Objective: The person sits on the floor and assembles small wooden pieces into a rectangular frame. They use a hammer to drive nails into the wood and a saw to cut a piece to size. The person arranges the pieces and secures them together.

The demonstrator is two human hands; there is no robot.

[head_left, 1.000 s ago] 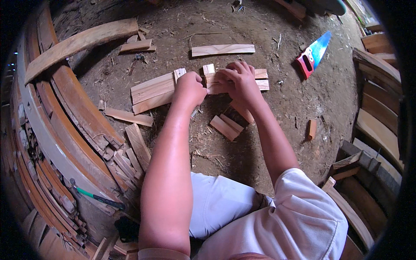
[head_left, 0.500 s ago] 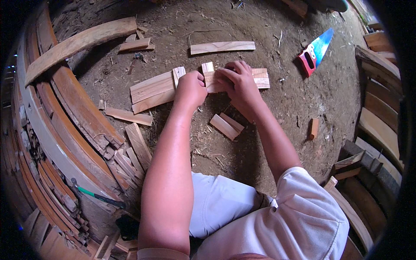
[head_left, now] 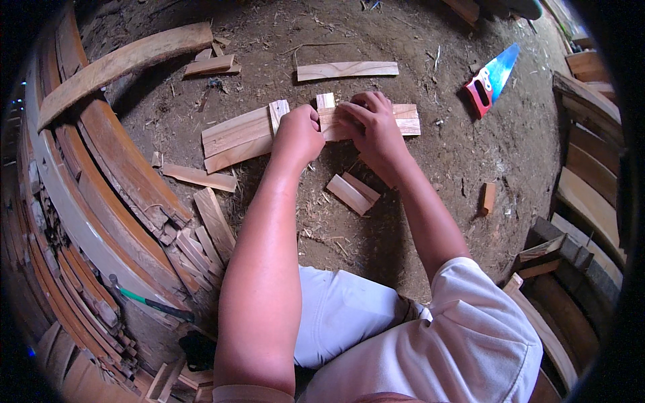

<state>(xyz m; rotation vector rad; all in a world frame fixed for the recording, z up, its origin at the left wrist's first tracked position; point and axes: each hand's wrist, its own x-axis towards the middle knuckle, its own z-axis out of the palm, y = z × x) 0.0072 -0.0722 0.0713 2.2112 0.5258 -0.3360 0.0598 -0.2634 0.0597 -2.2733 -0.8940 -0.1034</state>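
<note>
My left hand (head_left: 300,134) is closed at the inner end of a left-hand pair of wooden boards (head_left: 235,138), next to a short light crosspiece (head_left: 277,115). What its fingertips pinch is hidden behind the knuckles. My right hand (head_left: 377,124) bends its fingers over a second, shorter pair of wooden boards (head_left: 408,119), gripping it from above. A small wooden strip (head_left: 325,101) sticks up at that piece's left end. Below and between my forearms, two short wood offcuts (head_left: 351,192) lie on the dirt floor.
Beyond my hands lies a loose wooden slat (head_left: 347,70). A handsaw (head_left: 492,80) with a red handle is at the far right, a small wood block (head_left: 488,199) nearer. Curved timber (head_left: 134,168) is stacked at left, with a green-handled hammer (head_left: 151,303); more planks (head_left: 588,195) stand right.
Both hands stay at nearly the same places on the boards. The whole view has shifted very slightly; nothing has visibly been picked up or let go.
</note>
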